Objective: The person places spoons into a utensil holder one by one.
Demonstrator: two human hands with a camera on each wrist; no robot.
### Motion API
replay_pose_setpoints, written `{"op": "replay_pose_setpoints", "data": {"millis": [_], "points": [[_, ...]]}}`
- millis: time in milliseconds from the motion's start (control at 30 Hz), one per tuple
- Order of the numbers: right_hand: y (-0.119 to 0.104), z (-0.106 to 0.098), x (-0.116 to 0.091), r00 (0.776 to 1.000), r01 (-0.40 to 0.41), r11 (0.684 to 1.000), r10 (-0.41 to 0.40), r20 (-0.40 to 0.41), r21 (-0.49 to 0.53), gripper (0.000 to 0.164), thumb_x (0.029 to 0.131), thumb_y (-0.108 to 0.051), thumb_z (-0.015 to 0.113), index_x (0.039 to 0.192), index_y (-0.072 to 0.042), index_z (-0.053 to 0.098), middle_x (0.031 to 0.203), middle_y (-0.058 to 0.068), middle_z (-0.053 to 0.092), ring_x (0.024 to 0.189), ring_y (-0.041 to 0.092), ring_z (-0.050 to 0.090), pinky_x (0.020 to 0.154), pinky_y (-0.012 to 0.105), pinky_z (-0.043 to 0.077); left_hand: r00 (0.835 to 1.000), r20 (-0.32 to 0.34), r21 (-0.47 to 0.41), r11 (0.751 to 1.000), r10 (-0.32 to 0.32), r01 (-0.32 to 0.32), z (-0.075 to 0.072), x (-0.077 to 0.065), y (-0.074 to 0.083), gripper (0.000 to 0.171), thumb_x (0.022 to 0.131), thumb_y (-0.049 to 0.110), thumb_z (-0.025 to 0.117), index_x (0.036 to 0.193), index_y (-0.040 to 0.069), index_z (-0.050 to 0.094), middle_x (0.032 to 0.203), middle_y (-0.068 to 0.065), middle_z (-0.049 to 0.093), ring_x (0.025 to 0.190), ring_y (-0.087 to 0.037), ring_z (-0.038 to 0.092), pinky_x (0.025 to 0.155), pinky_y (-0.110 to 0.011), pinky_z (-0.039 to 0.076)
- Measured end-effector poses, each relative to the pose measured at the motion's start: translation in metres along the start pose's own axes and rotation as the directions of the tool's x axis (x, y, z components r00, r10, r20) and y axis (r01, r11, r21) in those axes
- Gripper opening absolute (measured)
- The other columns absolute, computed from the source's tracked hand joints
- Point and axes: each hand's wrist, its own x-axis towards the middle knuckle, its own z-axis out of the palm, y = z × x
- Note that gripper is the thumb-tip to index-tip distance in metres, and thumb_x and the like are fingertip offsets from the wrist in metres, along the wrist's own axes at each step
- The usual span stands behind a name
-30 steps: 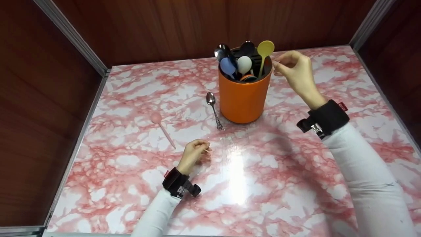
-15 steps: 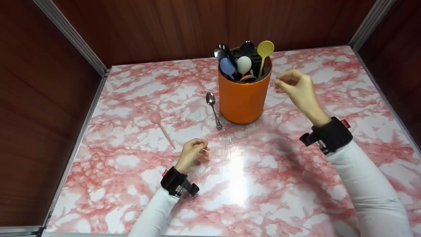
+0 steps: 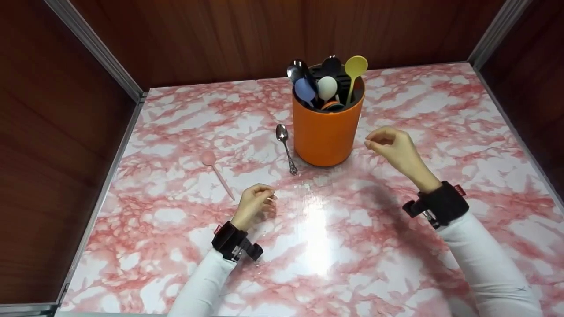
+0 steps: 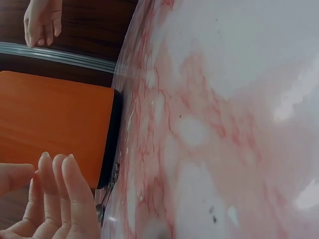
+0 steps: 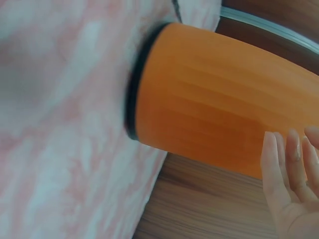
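An orange cylindrical utensil holder (image 3: 325,136) stands upright near the back of the table. Yellow (image 3: 356,67), white (image 3: 327,88) and blue spoons (image 3: 304,90) stick up from its dark top, among black utensils. To its right, my right hand (image 3: 396,149) hovers apart from it with loosely bent fingers and nothing in them. My left hand (image 3: 254,203) floats over the table in front, fingers relaxed and holding nothing. Nearest the left hand lies a pink spoon (image 3: 218,174). A metal spoon (image 3: 287,149) with an ornate handle lies just left of the holder.
The table (image 3: 167,246) has a pink-and-white marbled top with a bright glare in the middle. Dark wood panels (image 3: 220,39) with metal frame edges enclose its back and both sides.
My right hand has come down and toward me, away from the holder's rim. The left hand has drifted slightly left. The holder and spoons stay where they were.
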Motion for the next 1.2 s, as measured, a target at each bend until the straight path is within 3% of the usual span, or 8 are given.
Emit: {"op": "replay_pose_setpoints", "data": {"millis": [233,567,933,1200], "points": [[0.018,0.003,-0.010,0.998,-0.025,0.999,0.022,0.064,0.041,0.021,0.092,-0.002,0.064,0.104,0.015,0.062,0.098,0.025,0.066,0.075,0.004,0.062,0.064,0.019,0.056,1.000,-0.013,0.017,1.000,0.021,-0.021,-0.006,0.003,0.001,0.017,0.093,-0.002,0.054,0.102,-0.016,0.057,0.075,-0.011,0.063,0.058,-0.013,0.061,0.055,-0.024,0.058],[0.031,0.006,-0.022,0.995,-0.046,0.998,0.043,0.089,0.031,0.017,0.091,0.002,0.063,0.100,0.016,0.062,0.089,0.018,0.067,0.073,0.002,0.062,0.064,0.020,0.057,0.999,-0.046,0.038,0.999,0.015,-0.013,-0.014,0.008,0.006,0.011,0.093,-0.005,0.052,0.097,-0.011,0.059,0.075,-0.012,0.063,0.057,-0.013,0.061,0.053,-0.023,0.057],[0.037,0.004,-0.028,0.995,-0.018,0.999,0.015,0.096,0.031,0.015,0.091,0.005,0.061,0.100,0.017,0.063,0.088,0.020,0.066,0.073,0.005,0.063,0.065,0.022,0.058,0.990,-0.121,0.065,0.995,-0.072,0.080,-0.032,0.020,0.027,0.014,0.093,0.000,0.054,0.101,-0.010,0.060,0.074,-0.008,0.062,0.055,-0.014,0.061,0.052,-0.025,0.057],[0.037,0.001,-0.033,0.991,-0.078,0.995,0.072,0.114,0.055,0.019,0.093,0.003,0.060,0.106,0.017,0.060,0.096,0.022,0.066,0.076,0.003,0.062,0.065,0.019,0.056,0.980,-0.182,0.113,0.989,-0.078,0.099,-0.053,0.034,0.041,0.022,0.094,0.001,0.053,0.110,-0.015,0.056,0.074,-0.006,0.060,0.059,-0.015,0.061,0.056,-0.026,0.057]]}}
